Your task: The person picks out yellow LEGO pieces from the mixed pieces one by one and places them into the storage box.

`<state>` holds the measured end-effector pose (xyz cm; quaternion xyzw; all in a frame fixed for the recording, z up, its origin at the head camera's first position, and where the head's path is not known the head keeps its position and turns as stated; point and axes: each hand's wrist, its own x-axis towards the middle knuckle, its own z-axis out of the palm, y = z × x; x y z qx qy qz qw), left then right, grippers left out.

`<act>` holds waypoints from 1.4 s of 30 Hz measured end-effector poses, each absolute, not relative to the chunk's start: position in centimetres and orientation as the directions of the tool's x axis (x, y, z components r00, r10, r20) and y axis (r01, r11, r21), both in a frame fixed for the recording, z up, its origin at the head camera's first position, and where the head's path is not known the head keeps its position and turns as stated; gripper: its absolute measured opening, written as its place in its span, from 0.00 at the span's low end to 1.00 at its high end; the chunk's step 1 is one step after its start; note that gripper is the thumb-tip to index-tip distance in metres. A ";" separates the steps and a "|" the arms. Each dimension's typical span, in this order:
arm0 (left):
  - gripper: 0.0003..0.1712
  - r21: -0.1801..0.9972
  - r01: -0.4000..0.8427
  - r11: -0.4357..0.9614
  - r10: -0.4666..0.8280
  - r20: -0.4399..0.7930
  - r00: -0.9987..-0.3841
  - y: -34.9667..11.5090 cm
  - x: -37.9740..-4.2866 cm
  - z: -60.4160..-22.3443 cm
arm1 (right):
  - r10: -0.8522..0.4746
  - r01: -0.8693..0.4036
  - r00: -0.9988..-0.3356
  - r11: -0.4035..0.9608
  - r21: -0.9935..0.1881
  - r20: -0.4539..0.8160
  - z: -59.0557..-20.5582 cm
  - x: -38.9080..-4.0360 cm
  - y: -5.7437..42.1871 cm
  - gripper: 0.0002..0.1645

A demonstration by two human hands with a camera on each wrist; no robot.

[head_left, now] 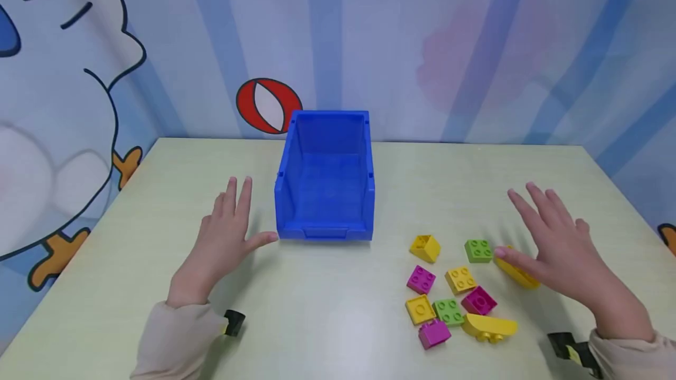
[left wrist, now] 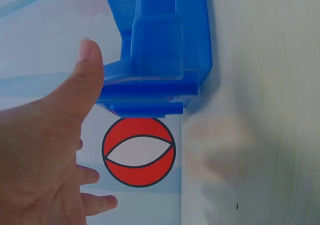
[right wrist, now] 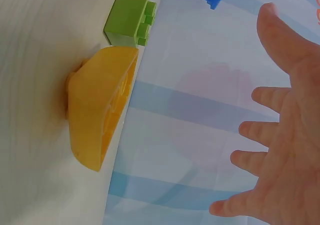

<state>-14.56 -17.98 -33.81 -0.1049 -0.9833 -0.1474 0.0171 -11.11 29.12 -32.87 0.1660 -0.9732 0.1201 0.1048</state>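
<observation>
Blue bin [head_left: 324,231] left of the loose bricks [head_left: 449,312]

The bin stands near the back of the pale surface [head_left: 317,309], its low front towards the person. Behind it rises a striped backdrop [head_left: 391,46]; in the head view the bin's edge hides a little of a red-and-white ball print [head_left: 269,105]. A large cartoon figure [head_left: 58,133] fills the left side.

To the front right lie green, magenta and yellow pieces, several crowded close together. A yellow wedge [head_left: 425,248] is nearest the bin. One yellow curved piece [head_left: 489,328] lies at the near edge of the cluster; another, the outer curved piece [head_left: 513,273], sits just beside a green brick [head_left: 478,251] and is partly covered from above by the right hand [head_left: 560,251].

That hand's grip is spread wide, fingers apart, holding nothing; the right wrist view shows it apart from the curved piece. The left hand [head_left: 222,245] is likewise spread, its grip holding nothing. Its thumb points to the bin's front left corner; whether they touch, I cannot tell.
</observation>
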 end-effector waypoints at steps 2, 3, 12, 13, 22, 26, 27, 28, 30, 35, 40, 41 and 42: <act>0.58 0.286 0.222 0.932 0.209 0.079 -0.975 -17.8 -14.7 -33.9 | -0.300 -0.350 -0.922 0.917 -0.193 0.246 -32.9 -11.2 29.1 0.57; 0.58 0.285 0.229 0.931 0.214 0.082 -0.973 -17.7 -14.7 -33.9 | -0.300 -0.349 -0.922 0.917 -0.191 0.246 -32.8 -11.2 29.1 0.57; 0.56 0.261 0.249 0.933 0.232 0.094 -0.968 -16.8 -15.3 -33.9 | -0.299 -0.347 -0.926 0.915 -0.205 0.231 -33.3 -11.7 29.0 0.57; 0.56 0.273 0.249 0.929 0.231 0.095 -0.968 -16.7 -15.4 -34.0 | -0.306 -0.354 -0.924 0.912 -0.209 0.230 -33.3 -11.8 29.0 0.56; 0.52 0.483 0.228 0.845 0.199 0.112 -0.974 -17.2 -15.5 -34.0 | -0.433 -0.464 -0.885 0.843 -0.273 0.170 -32.7 -12.7 27.8 0.52; 0.50 0.482 0.267 0.835 0.232 0.132 -0.964 -17.5 -15.6 -34.1 | -0.464 -0.470 -0.881 0.829 -0.304 0.096 -31.8 -13.2 26.7 0.50; 0.49 0.481 0.278 0.832 0.241 0.139 -0.960 -17.5 -15.6 -34.1 | -0.469 -0.469 -0.879 0.827 -0.309 0.079 -31.7 -13.4 26.4 0.50; 0.49 0.480 0.285 0.830 0.245 0.146 -0.958 -17.5 -15.7 -34.2 | -0.476 -0.473 -0.877 0.825 -0.309 0.070 -31.5 -13.6 26.1 0.50; 0.48 0.492 0.287 0.822 0.241 0.158 -0.958 -17.4 -15.7 -34.3 | -0.492 -0.486 -0.868 0.819 -0.306 0.063 -31.1 -13.9 25.5 0.50; 0.48 0.536 0.255 0.805 0.194 0.168 -0.967 -16.9 -15.8 -34.2 | -0.535 -0.532 -0.841 0.796 -0.290 0.074 -30.1 -14.8 24.1 0.50; 0.50 0.644 0.204 0.737 0.176 0.108 -0.978 -16.6 -16.2 -33.9 | -0.588 -0.587 -0.805 0.773 -0.240 0.073 -28.9 -15.8 22.1 0.48; 0.50 0.673 0.193 0.714 0.179 0.092 -0.980 -16.6 -16.3 -33.8 | -0.599 -0.597 -0.798 0.768 -0.230 0.073 -28.7 -16.0 21.6 0.48; 0.51 0.701 0.182 0.689 0.180 0.077 -0.981 -16.6 -16.4 -33.8 | -0.607 -0.606 -0.791 0.764 -0.220 0.070 -28.6 -16.2 21.2 0.48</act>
